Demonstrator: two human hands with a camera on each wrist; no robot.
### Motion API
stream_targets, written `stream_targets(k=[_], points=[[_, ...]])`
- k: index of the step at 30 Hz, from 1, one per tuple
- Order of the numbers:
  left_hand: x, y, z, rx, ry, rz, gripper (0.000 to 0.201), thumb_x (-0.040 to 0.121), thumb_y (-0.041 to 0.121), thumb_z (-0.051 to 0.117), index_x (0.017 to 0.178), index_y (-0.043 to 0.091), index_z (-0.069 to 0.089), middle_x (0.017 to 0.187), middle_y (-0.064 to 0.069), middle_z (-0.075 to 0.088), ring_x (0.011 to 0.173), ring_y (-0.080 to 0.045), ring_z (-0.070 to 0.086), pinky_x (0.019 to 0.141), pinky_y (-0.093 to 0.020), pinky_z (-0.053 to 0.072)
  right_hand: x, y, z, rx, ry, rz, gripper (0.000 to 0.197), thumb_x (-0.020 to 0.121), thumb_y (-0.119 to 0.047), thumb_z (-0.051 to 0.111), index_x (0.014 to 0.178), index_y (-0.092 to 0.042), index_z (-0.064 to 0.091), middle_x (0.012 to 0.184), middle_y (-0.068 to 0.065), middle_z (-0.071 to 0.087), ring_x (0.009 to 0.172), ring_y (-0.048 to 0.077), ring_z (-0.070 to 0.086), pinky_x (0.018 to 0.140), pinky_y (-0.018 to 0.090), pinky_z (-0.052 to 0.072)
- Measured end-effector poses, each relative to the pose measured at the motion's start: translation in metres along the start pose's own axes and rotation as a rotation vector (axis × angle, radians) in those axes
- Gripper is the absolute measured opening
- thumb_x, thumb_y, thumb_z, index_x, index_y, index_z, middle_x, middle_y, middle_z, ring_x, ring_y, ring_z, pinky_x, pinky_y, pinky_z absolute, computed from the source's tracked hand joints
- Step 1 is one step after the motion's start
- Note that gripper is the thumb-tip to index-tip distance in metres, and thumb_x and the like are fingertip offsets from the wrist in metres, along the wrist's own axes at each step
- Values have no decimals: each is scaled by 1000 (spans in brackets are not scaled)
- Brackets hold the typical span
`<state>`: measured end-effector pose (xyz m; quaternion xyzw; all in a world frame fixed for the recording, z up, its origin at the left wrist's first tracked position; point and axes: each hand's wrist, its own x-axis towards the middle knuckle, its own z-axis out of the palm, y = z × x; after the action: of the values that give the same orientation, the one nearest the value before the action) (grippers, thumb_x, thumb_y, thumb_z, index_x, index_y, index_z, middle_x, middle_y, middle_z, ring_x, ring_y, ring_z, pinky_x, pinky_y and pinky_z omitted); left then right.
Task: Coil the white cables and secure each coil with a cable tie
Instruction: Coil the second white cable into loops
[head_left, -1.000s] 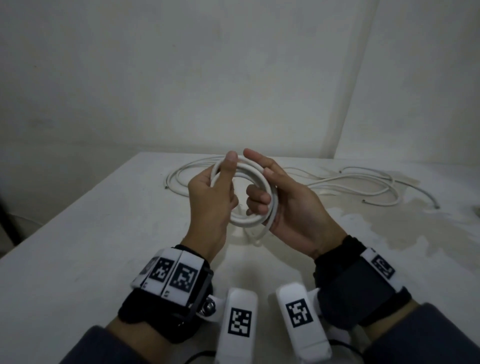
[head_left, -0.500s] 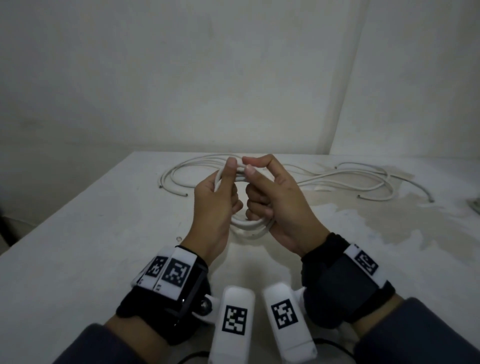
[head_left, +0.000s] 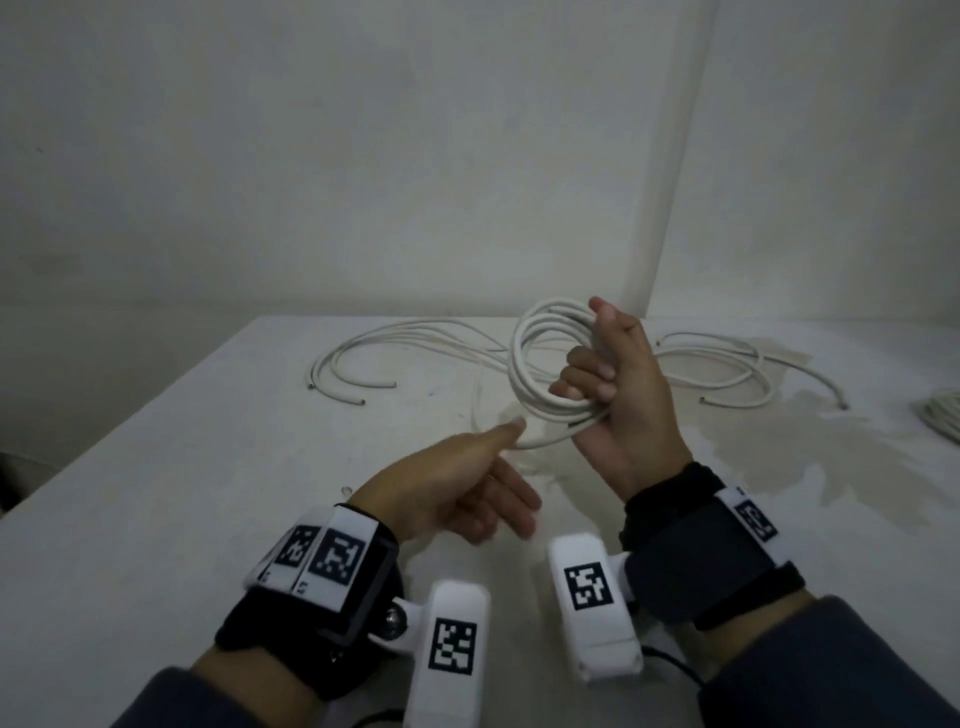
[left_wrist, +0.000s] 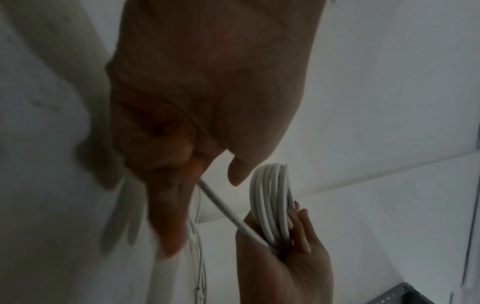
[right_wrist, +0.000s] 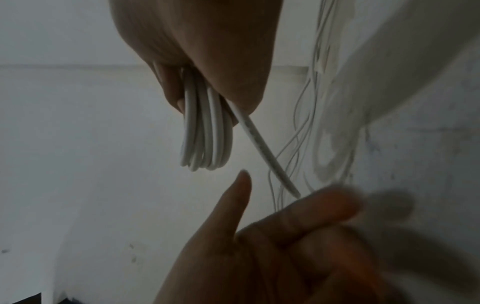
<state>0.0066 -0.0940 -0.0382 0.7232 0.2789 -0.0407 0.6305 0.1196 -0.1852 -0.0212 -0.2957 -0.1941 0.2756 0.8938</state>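
- Right hand (head_left: 618, 395) fingers curled round white cable coil (head_left: 540, 364), held above table (head_left: 156, 467).
- Left hand (head_left: 457, 493) fingers spread, loose tail (left_wrist: 223, 207) running to them; grip unclear.
- Uncoiled cables (head_left: 395, 343) far on table.

White coil (head_left: 540, 364); loose cables (head_left: 405, 338) on the table also white. Table (head_left: 156, 467) off-white with grey-beige stain patches (head_left: 779, 447). Wrist bands (head_left: 691, 561) black, carrying white tags with black square-code patterns (head_left: 335, 558). Sleeves (head_left: 831, 675) dark grey-blue. Wall (head_left: 363, 156) pale grey-white.
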Motion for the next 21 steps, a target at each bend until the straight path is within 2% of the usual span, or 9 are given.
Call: stream_targets(k=[1,3,5,7,9,13,16,19,21], points=[[0,0,2,-34,-11,4,61,96,54,38,96,0,67,79,-15,73,48,-17,53,46,-21,47,0,3,1,36,-18,27,10,98,-25,48,91,-22,56,47,-8,29,34,2,27,42,17,26],[3,0,3,-226,21,81,43,97,39,47,107,-1,63,91,-15,73,60,-19,61,61,-27,56,-1,10,2,73,-52,71,9,98,-25,48,93,-22,55,47,-8,30,34,2,27,43,17,25],[8,-1,2,-445,74,207,25,96,17,53,108,-2,64,97,-15,71,73,-19,66,74,-28,57,-1,13,3,77,-56,93,9,98,-25,48,94,-22,54,47,-7,30,34,3,27,43,17,24],[11,0,1,-602,149,326,21,96,7,50,109,-4,63,97,-14,71,80,-17,68,75,-26,58,0,14,2,70,-22,90,9,98,-26,48,95,-21,55,48,-7,31,35,3,28,41,16,27],[12,1,0,-692,201,404,24,98,4,46,117,-6,55,96,-15,70,80,-17,70,71,-25,59,2,12,0,80,28,75,11,99,-26,47,94,-20,55,48,-6,32,35,4,30,38,16,32],[8,2,3,-578,171,463,23,100,3,41,120,-4,50,103,-23,69,82,-21,71,73,-27,59,8,5,-9,147,91,67,13,99,-25,47,91,-21,55,48,-5,32,35,4,31,37,15,34],[8,3,2,-489,194,461,20,100,4,42,117,0,52,104,-26,68,80,-22,71,71,-26,60,9,2,-15,148,59,122,9,96,-24,50,90,-22,56,49,-6,31,34,5,28,41,15,28],[13,0,-2,-378,322,503,24,100,11,42,113,1,60,102,-19,69,90,-25,67,82,-33,56,7,7,-15,75,-24,198,4,90,-23,54,90,-23,57,48,-6,30,32,5,26,46,18,20],[13,0,-4,-374,353,546,26,101,14,42,112,5,63,98,-11,69,95,-22,65,87,-34,54,6,10,-12,33,-60,225,6,86,-23,56,91,-22,58,48,-6,30,32,5,25,49,20,15]])
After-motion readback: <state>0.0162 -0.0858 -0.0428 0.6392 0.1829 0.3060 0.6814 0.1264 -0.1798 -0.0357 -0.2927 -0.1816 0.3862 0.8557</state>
